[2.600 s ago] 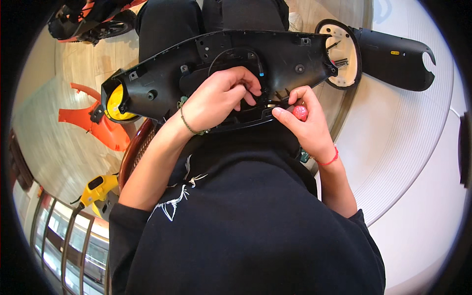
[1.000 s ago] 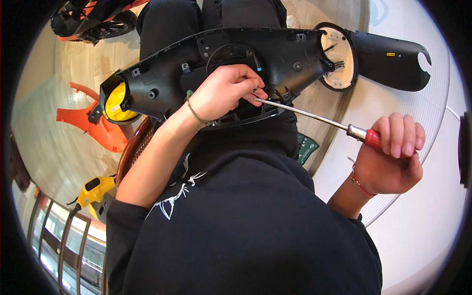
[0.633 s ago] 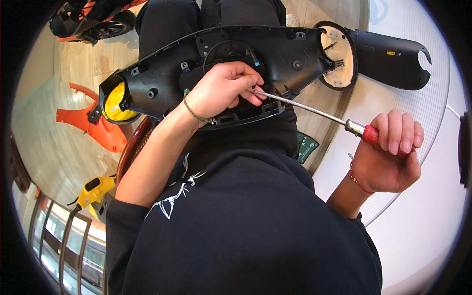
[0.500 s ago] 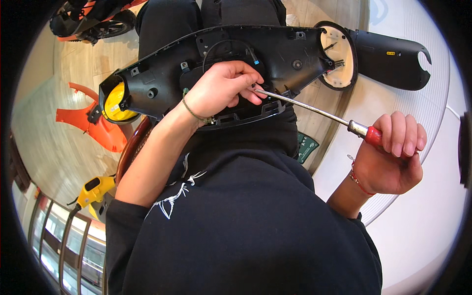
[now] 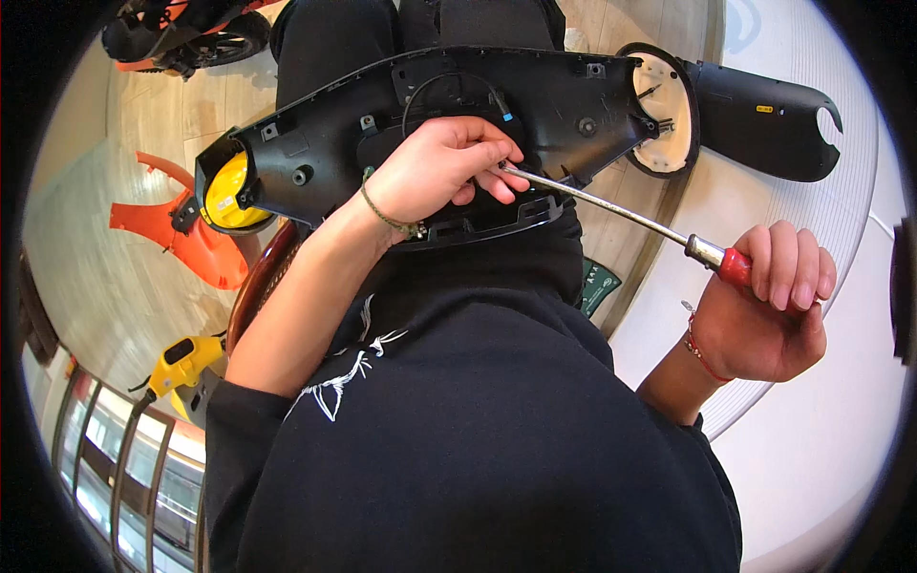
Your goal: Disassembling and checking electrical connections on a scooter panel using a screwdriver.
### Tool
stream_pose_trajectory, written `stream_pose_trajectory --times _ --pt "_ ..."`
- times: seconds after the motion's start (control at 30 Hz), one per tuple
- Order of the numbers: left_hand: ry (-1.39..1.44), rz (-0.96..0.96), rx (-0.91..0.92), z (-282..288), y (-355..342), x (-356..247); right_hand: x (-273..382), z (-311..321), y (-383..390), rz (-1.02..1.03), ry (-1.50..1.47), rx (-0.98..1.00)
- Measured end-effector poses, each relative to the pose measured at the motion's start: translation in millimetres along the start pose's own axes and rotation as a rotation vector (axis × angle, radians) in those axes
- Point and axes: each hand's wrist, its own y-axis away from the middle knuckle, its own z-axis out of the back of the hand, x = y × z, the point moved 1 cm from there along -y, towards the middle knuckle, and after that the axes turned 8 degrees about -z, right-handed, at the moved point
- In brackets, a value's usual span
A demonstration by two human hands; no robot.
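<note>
A long black plastic shell (image 5: 564, 105) lies across my lap, inner side up, with a cable, mounting bosses and a yellow round part (image 5: 232, 186) at its left end. My left hand (image 5: 449, 167) is closed over its middle, pinching something small and dark at a screwdriver's tip, too hidden to name. My right hand (image 5: 764, 301) grips the red handle of the screwdriver (image 5: 626, 215) out at the right, its steel shaft slanting up-left to those fingers.
A black panel (image 5: 764, 134) and an oval cream-lined part (image 5: 659, 143) are at upper right beside a white ridged table (image 5: 812, 220). At left are orange panels (image 5: 201, 248), a yellow scooter part (image 5: 186, 358) and a railing (image 5: 153, 477). A wheeled orange-black vehicle (image 5: 181, 43) stands at upper left.
Since the earliest frame my right hand has moved out rightward and down, and the screwdriver's full shaft now shows. In the last second, hands, tool and shell have shifted only slightly.
</note>
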Motion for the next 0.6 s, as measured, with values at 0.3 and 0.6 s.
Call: stream_pose_trajectory --times 0.3,0.6 --pt "0.083 0.006 0.004 1.8 -1.1 0.9 1.6 5.2 -0.8 0.025 -0.009 0.066" --pt "0.144 -0.002 0.011 1.9 -0.7 0.5 1.5 5.8 0.6 0.02 -0.016 0.049"
